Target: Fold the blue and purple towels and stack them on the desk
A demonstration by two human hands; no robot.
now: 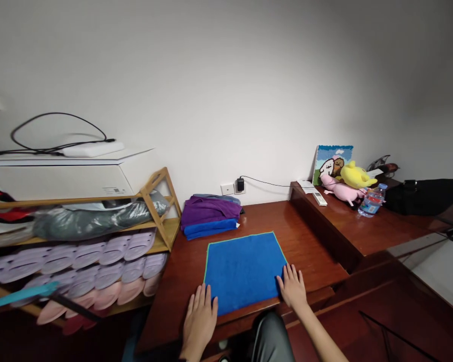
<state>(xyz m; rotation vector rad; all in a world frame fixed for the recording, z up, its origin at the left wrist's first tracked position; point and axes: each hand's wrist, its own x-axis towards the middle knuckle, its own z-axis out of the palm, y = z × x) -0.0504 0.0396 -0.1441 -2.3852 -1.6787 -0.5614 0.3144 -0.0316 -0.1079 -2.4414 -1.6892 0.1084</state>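
A blue cloth (245,271) with a thin green edge lies spread flat on the reddish-brown wooden table (305,236). My left hand (201,317) rests at its near left corner, fingers stretched out, palm down. On the opposite side, my right hand (292,287) lies with fingers spread, its fingertips at the cloth's right edge. Neither hand holds anything. Behind the cloth sits a pile of folded cloths, purple (207,210) ones above a blue one (211,229).
A wooden rack (162,201) at the left carries lilac and pink clogs and a white box (60,178). On the raised surface at right stand a water bottle (372,201), plush toys (342,190), a remote control (319,199) and a black bag (426,196). A charger (240,184) with a cable is plugged into the wall.
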